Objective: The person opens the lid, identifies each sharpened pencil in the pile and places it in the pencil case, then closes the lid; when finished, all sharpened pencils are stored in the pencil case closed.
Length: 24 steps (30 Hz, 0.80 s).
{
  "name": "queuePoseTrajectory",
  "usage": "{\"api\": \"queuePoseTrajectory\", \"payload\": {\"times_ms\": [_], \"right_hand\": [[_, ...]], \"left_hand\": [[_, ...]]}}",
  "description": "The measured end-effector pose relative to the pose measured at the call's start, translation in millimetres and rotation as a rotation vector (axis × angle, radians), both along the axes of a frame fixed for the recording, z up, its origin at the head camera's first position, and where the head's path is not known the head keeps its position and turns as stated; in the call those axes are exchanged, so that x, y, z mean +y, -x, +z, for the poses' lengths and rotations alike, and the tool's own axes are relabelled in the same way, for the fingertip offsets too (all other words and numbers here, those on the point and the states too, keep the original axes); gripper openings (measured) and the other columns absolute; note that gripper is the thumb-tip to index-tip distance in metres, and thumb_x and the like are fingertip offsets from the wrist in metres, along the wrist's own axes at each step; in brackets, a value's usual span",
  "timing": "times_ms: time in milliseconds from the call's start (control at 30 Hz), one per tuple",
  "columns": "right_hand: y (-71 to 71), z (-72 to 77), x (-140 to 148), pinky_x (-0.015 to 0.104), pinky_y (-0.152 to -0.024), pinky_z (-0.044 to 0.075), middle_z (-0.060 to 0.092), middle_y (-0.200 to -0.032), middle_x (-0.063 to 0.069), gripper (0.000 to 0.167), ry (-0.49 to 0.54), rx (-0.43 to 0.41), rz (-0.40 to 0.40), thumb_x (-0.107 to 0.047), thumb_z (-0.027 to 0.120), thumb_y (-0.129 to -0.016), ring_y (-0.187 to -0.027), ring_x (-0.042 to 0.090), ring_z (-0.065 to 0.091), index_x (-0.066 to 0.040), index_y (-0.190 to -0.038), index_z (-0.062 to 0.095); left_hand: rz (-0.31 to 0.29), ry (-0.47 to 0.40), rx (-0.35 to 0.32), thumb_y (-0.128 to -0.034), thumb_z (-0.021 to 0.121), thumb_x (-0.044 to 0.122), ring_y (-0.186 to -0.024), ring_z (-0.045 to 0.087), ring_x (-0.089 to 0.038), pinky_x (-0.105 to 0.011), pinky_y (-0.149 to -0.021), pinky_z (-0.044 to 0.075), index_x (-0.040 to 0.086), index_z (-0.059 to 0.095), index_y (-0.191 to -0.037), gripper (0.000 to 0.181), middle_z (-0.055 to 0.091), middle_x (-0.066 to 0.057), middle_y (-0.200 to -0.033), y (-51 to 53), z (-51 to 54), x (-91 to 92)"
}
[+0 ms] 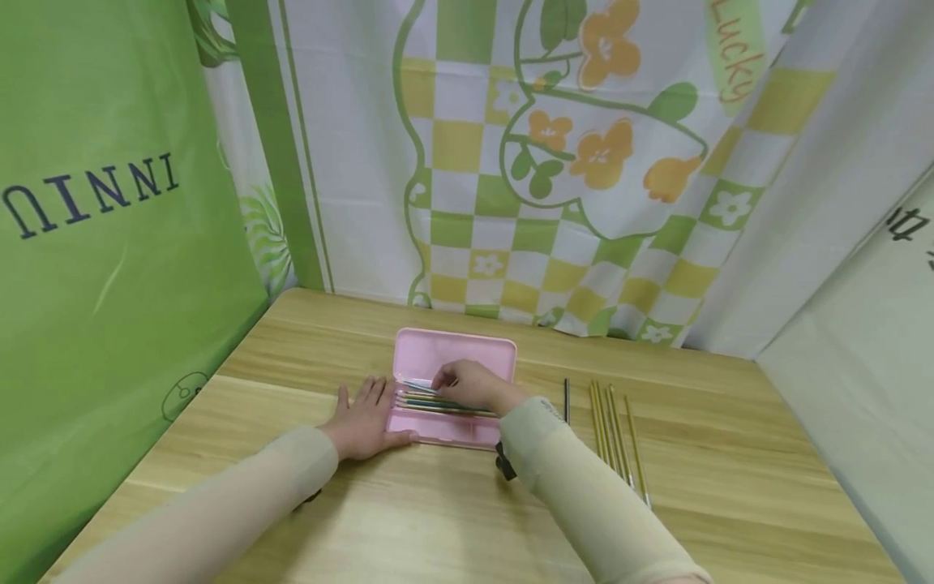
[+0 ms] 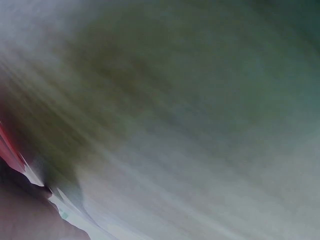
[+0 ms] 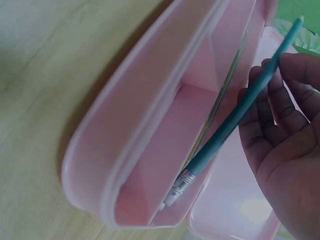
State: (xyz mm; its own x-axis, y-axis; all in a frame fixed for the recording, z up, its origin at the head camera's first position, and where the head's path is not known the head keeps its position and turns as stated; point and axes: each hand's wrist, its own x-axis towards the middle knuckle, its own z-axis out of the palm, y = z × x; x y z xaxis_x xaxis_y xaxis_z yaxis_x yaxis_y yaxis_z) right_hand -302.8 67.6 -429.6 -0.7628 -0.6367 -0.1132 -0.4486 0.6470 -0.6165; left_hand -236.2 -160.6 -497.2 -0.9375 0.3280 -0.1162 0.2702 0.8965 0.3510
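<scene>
A pink pencil case (image 1: 452,349) lies on the table with its lid raised at the back. Several pencils (image 1: 438,404) are lined up inside it. My right hand (image 1: 470,384) is over the case and pinches a teal pencil (image 3: 235,116) between thumb and fingers. In the right wrist view that pencil slants, its eraser end low inside the case and its tip raised. My left hand (image 1: 365,422) is spread against the case's left end, fingers straight, thumb along the front corner. The left wrist view is mostly blurred, with a bit of hand at the lower left.
Right of the case a dark pencil (image 1: 567,400) lies on the wooden table (image 1: 730,454). Farther right are several yellow pencils (image 1: 609,434), partly behind the right sleeve (image 1: 576,487). A patterned curtain (image 1: 467,195) hangs at the back; a green cloth (image 1: 109,284) is on the left.
</scene>
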Motion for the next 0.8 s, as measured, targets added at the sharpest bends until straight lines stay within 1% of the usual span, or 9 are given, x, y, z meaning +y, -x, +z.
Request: {"api": "queuePoseTrajectory", "payload": {"times_ms": [100, 200, 367, 467, 567, 700, 800], "right_hand": [[-1.9, -0.3, 1.9, 0.032, -0.091, 0.052, 0.074, -0.097, 0.002, 0.013, -0.035, 0.027, 0.009, -0.003, 0.065, -0.093, -0.092, 0.014, 0.064, -0.006, -0.102, 0.075], [-2.2, 1.1, 4.1, 0.033, -0.092, 0.052, 0.074, -0.097, 0.002, 0.011, -0.055, 0.045, -0.008, -0.004, 0.066, -0.094, -0.093, 0.015, 0.065, -0.006, -0.101, 0.075], [-1.6, 2.3, 9.5, 0.032, -0.090, 0.052, 0.073, -0.092, 0.000, 0.008, -0.068, 0.049, -0.020, -0.006, 0.069, -0.094, -0.086, 0.012, 0.062, -0.006, -0.098, 0.075], [-3.2, 0.3, 12.2, 0.030, -0.086, 0.051, 0.070, -0.086, -0.003, 0.004, -0.098, 0.047, 0.003, -0.005, 0.073, -0.091, -0.082, 0.009, 0.059, -0.008, -0.094, 0.074], [-6.3, -3.2, 13.2, 0.029, -0.083, 0.051, 0.064, -0.082, -0.005, 0.008, -0.136, 0.047, 0.022, -0.004, 0.076, -0.088, -0.079, 0.010, 0.057, -0.010, -0.090, 0.070], [-8.2, -8.0, 13.6, 0.030, -0.080, 0.051, 0.061, -0.080, -0.004, 0.013, -0.177, 0.085, 0.031, -0.001, 0.075, -0.089, -0.078, 0.011, 0.055, -0.011, -0.087, 0.068], [-7.4, -9.2, 15.5, 0.031, -0.080, 0.050, 0.060, -0.079, -0.004, 0.014, -0.197, 0.114, 0.023, -0.001, 0.074, -0.088, -0.078, 0.012, 0.054, -0.012, -0.086, 0.067]], "left_hand": [[0.004, -0.008, -0.008, -0.0930, 0.051, 0.077, -0.154, 0.005, -0.048, -0.076, -0.112, -0.007, -0.006, 0.013, -0.162, 0.115, 0.015, -0.033, -0.165, -0.4, 0.0, 0.4], [0.006, -0.011, -0.019, -0.0922, 0.049, 0.079, -0.155, 0.003, -0.047, -0.075, -0.113, -0.009, -0.005, 0.011, -0.163, 0.116, 0.013, -0.033, -0.166, -1.8, 2.8, 1.1], [0.015, -0.020, -0.030, -0.0920, 0.050, 0.079, -0.155, 0.002, -0.047, -0.074, -0.113, -0.011, -0.005, 0.011, -0.163, 0.117, 0.012, -0.033, -0.166, -3.9, 6.3, 0.4], [0.020, -0.024, -0.022, -0.0928, 0.052, 0.077, -0.155, 0.003, -0.047, -0.074, -0.113, -0.010, -0.005, 0.011, -0.163, 0.115, 0.013, -0.032, -0.166, -3.0, 4.1, -0.6], [0.017, -0.016, -0.019, -0.0932, 0.052, 0.076, -0.155, 0.003, -0.046, -0.075, -0.113, -0.008, -0.005, 0.011, -0.163, 0.115, 0.013, -0.031, -0.166, -1.5, -0.4, -1.2], [0.011, -0.018, -0.010, -0.0927, 0.051, 0.077, -0.155, 0.003, -0.047, -0.076, -0.112, -0.007, -0.005, 0.011, -0.163, 0.115, 0.013, -0.032, -0.166, 1.0, -4.8, -1.1], [0.007, -0.022, -0.005, -0.0924, 0.051, 0.078, -0.155, 0.003, -0.047, -0.076, -0.112, -0.008, -0.005, 0.011, -0.163, 0.116, 0.013, -0.032, -0.166, 2.3, -5.2, -0.5]]}}
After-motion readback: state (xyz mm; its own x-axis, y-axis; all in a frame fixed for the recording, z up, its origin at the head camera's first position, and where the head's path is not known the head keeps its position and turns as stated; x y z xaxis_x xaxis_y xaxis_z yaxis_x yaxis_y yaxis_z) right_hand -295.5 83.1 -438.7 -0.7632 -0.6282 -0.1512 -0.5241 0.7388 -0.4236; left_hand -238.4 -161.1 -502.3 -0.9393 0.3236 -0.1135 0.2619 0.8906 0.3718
